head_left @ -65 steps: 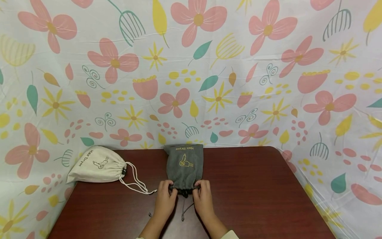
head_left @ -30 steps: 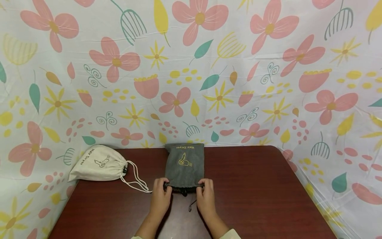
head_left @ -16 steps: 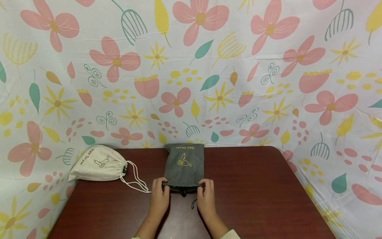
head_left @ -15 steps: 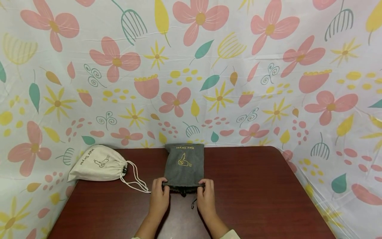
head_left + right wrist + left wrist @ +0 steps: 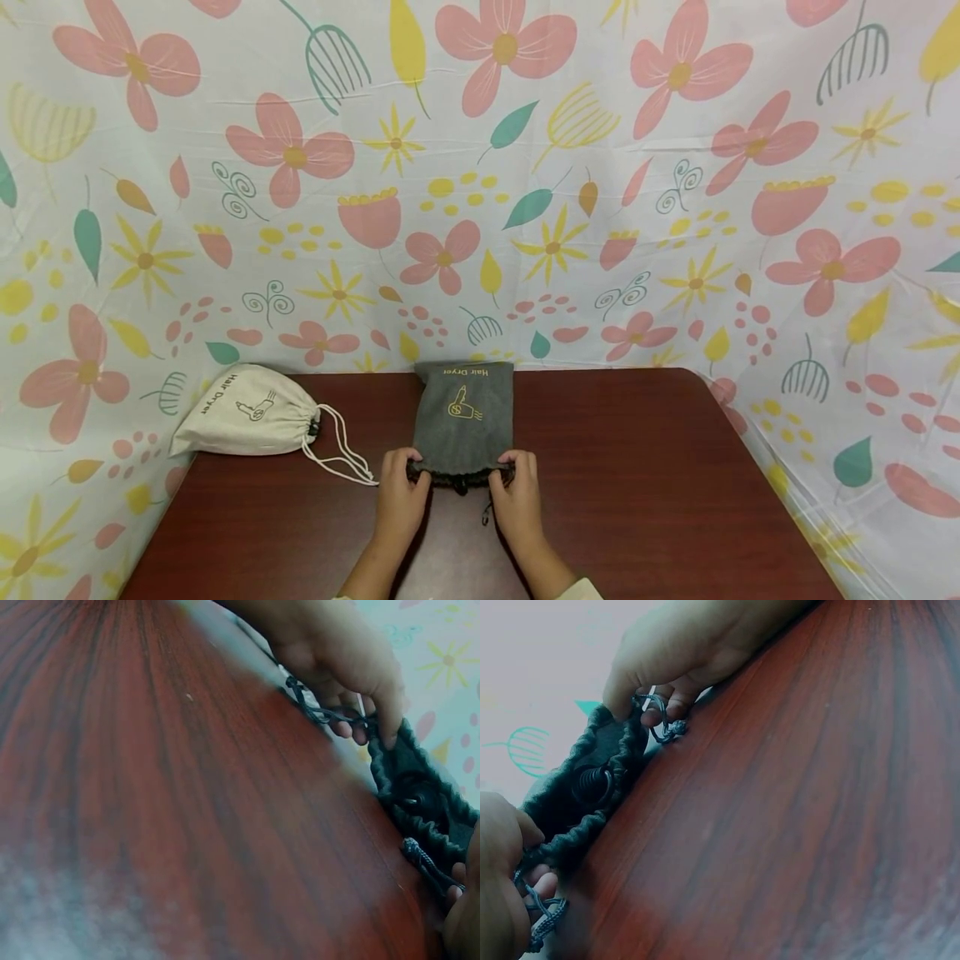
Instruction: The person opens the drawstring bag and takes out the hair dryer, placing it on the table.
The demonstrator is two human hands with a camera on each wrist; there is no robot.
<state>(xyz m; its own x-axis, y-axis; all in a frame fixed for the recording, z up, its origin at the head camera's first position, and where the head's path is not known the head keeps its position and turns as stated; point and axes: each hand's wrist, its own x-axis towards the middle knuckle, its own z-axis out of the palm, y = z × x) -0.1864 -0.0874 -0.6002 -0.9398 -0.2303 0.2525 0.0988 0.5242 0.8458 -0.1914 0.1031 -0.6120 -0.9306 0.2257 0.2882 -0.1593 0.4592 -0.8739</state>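
Observation:
A grey drawstring bag (image 5: 465,425), printed "Hair Dryer" in yellow, lies on the table with its mouth toward the person. My left hand (image 5: 402,492) pinches one side of the mouth, and my right hand (image 5: 517,493) pinches the other. Between them the ruffled rim (image 5: 568,844) is spread into a long gap. Inside the mouth shows a black coiled piece (image 5: 592,784); the rest of the contents is hidden. Knotted grey cord ends (image 5: 546,924) hang by the fingers of both hands.
To the left lies a cream drawstring bag (image 5: 251,412), also marked "Hair Dryer", cinched, its white cords (image 5: 341,454) trailing toward my left hand. The dark red wooden table (image 5: 637,492) backs onto a flowered cloth (image 5: 570,183).
The grey bag's mouth, bunched at first, has been pulled wider as both hands moved apart. In the last half second the thumbs have shifted slightly inward along the rim.

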